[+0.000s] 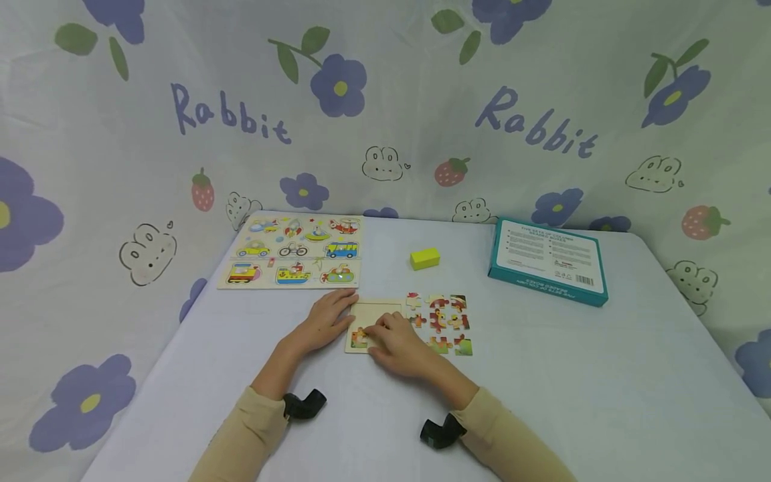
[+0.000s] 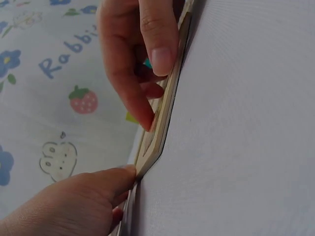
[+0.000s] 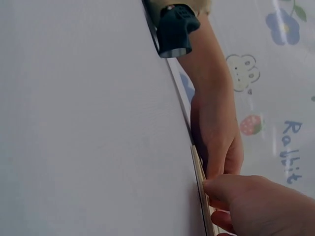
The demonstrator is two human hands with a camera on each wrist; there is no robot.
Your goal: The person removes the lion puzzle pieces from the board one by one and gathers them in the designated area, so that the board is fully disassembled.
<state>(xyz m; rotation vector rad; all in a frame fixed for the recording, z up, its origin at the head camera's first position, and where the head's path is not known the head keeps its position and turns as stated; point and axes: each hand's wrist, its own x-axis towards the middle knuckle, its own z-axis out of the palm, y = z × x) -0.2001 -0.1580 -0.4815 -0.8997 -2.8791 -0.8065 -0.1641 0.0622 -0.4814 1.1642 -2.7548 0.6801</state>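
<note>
A wooden puzzle tray (image 1: 378, 306) lies on the table, with a colourful jigsaw piece (image 1: 358, 338) in its lower left corner. My left hand (image 1: 328, 320) rests along the tray's left side, its fingertips at the upper left corner and its thumb lower down the edge. Over the tray is my right hand (image 1: 397, 345), touching down beside that piece with its fingertips. In the left wrist view, the right index finger (image 2: 129, 93) reaches down inside the rim and the thumb (image 2: 161, 54) stays apart from it. Loose jigsaw pieces (image 1: 440, 318) lie right of the tray, partly hidden by the right hand.
Behind the left hand lies a vehicle picture board (image 1: 313, 268). A yellow block (image 1: 425, 259) stands beyond the loose pieces. Toward the back right is a teal and white box (image 1: 548, 261). A printed curtain (image 1: 385, 120) hangs behind the white table (image 1: 572, 375).
</note>
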